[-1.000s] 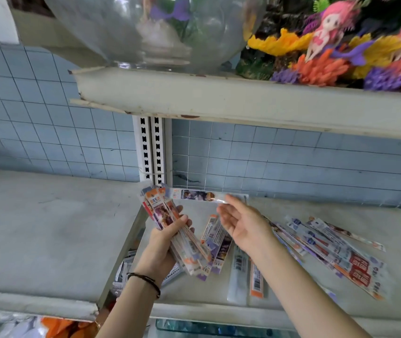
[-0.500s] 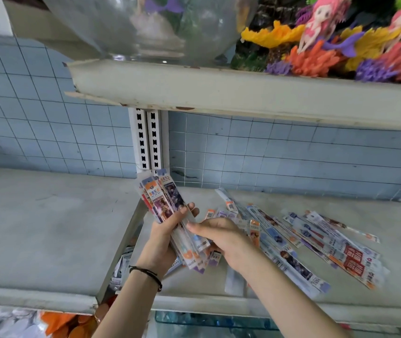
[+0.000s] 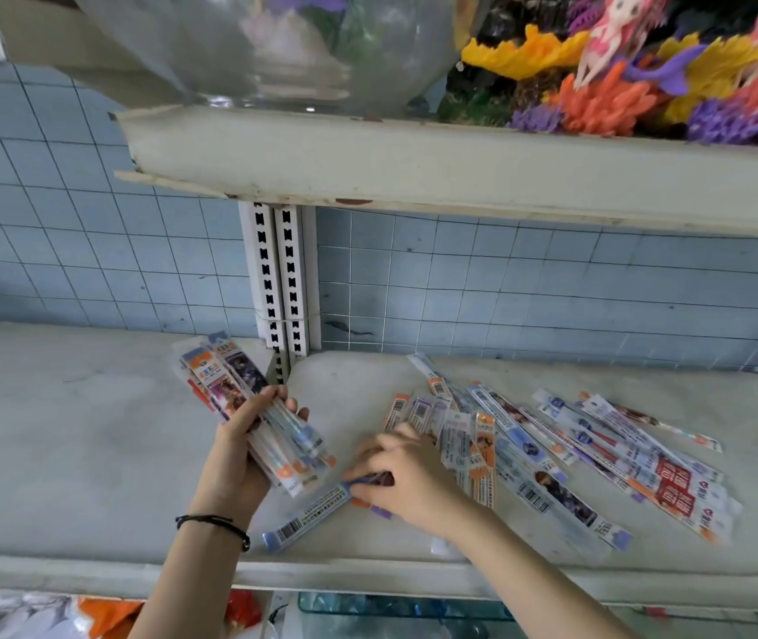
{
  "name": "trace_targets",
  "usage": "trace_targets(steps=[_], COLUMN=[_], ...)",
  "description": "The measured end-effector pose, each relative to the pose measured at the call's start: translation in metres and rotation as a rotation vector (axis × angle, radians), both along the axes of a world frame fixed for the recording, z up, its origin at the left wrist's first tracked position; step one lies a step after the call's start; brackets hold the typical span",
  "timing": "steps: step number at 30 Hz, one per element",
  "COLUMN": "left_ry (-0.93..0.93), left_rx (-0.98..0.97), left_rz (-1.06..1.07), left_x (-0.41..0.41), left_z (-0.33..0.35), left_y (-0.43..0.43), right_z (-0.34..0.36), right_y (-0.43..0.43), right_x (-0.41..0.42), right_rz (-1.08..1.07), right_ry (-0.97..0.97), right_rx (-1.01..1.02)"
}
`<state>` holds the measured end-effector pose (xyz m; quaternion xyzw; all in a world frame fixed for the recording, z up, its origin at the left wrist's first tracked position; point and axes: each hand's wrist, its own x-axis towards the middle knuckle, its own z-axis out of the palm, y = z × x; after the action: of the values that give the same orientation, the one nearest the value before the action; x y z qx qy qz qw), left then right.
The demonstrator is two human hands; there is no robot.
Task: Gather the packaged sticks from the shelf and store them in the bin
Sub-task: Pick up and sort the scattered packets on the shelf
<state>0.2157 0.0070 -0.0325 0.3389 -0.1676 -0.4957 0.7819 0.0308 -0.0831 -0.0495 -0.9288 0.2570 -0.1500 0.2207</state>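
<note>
Packaged sticks lay fanned out and overlapping across the right section of the shelf, mostly to the right of the person's hands. They were flat, printed sleeves, and many more were loose than were held.

Hand states, as observed from beside the person:

- The left hand was closed around a bundle of collected packets. The fingers wrapped over the top face, and the bundle was held tilted above the shelf surface, near the slotted upright.
- The right hand was palm down on the shelf with its fingers curled over the near end of a single packet. It appeared to pinch that end. The rest of the packet lay flat on the shelf, pointing toward the front edge. Some motion blur limited certainty about the exact finger contact.

Progress assessment: the gathering stage was partly complete. One handful had been collected, one packet was being taken up, and the larger share awaited collection. No packet was seen in any bin.

A translucent container showed below the shelf's front edge. Whether this was the bin could not be determined.

An upper shelf above carried a glass bowl and coloured ornaments.
</note>
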Motion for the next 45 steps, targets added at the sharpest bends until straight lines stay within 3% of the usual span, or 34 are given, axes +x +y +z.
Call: trace_targets(steps=[7, 12, 17, 23, 30, 33, 36, 40, 45], left_ry=[-0.003, -0.029, -0.07, -0.024, 0.028, 0.046, 0.061, 0.045, 0.048], left_rx=[0.04, 0.082, 0.11, 0.085, 0.059, 0.075, 0.077, 0.087, 0.084], left_rz=[-0.042, -0.057, -0.071, -0.086, -0.072, -0.091, -0.127, -0.125, -0.108], left_x=[-0.007, -0.011, -0.012, -0.009, -0.013, -0.011, -0.012, -0.018, -0.019], left_z=[-0.004, -0.007, -0.011, -0.014, -0.01, -0.013, -0.013, -0.009, -0.009], left_y=[-0.005, -0.012, -0.018, -0.017, -0.015, -0.015, -0.014, -0.014, -0.013], right_z=[-0.001, -0.003, -0.004, -0.01, -0.008, -0.005, 0.001, 0.004, 0.011], right_y=[-0.035, -0.062, -0.055, -0.043, -0.041, -0.038, -0.04, -0.04, -0.032], right_x=[0.002, -0.004, 0.002, 0.012, 0.011, 0.006, 0.001, -0.005, -0.001], right_rz=[-0.094, -0.161, -0.276, -0.346, -0.265, -0.36, -0.488, -0.481, -0.453], right_ry=[0.022, -0.057, -0.121, 0.133, 0.041, 0.014, 0.118, 0.272, 0.18], right_rx=[-0.048, 0.049, -0.008, -0.153, -0.086, -0.074, -0.115, -0.101, -0.023])
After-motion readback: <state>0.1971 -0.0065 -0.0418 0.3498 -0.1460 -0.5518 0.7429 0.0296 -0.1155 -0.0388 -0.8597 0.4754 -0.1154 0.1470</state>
